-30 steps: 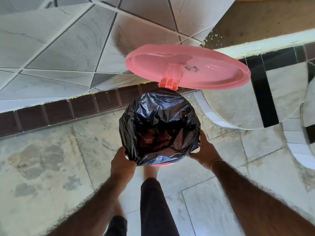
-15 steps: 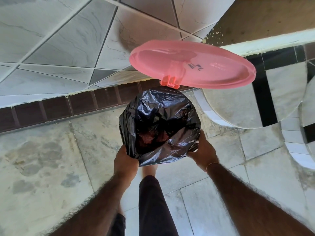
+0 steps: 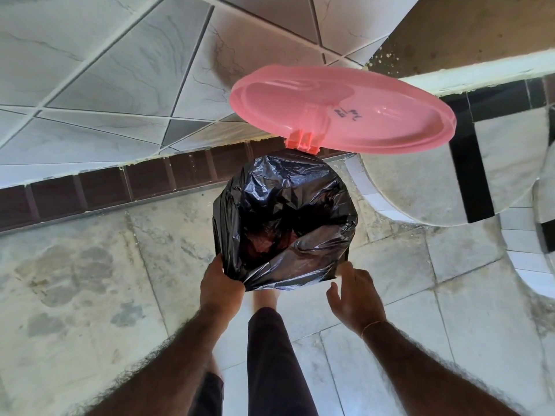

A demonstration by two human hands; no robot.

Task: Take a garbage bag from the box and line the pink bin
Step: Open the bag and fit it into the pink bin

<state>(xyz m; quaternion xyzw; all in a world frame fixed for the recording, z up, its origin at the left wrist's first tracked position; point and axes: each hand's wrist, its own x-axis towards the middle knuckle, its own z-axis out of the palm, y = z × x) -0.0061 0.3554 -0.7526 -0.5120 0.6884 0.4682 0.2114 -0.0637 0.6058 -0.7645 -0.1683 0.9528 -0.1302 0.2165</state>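
A black garbage bag (image 3: 285, 220) is draped over the pink bin's rim and hides the bin's body. Pink shows faintly through the bag's open mouth. The bin's round pink lid (image 3: 342, 115) stands raised on its hinge behind the bag. My left hand (image 3: 220, 285) grips the bag's near left edge. My right hand (image 3: 354, 295) hovers just off the bag's near right corner, fingers spread and holding nothing. My foot sits under the bag's front edge, on the bin's near side.
The bin stands on a stained stone floor (image 3: 90, 280) by a tiled wall with a brown skirting strip (image 3: 105, 187). To the right are curved tiled steps (image 3: 435, 187) with black bands. My dark trouser leg (image 3: 276, 361) is between my arms.
My right hand has let go of the bag's right side and pulled back toward me with fingers spread. My left hand keeps its grip. The camera has drawn closer.
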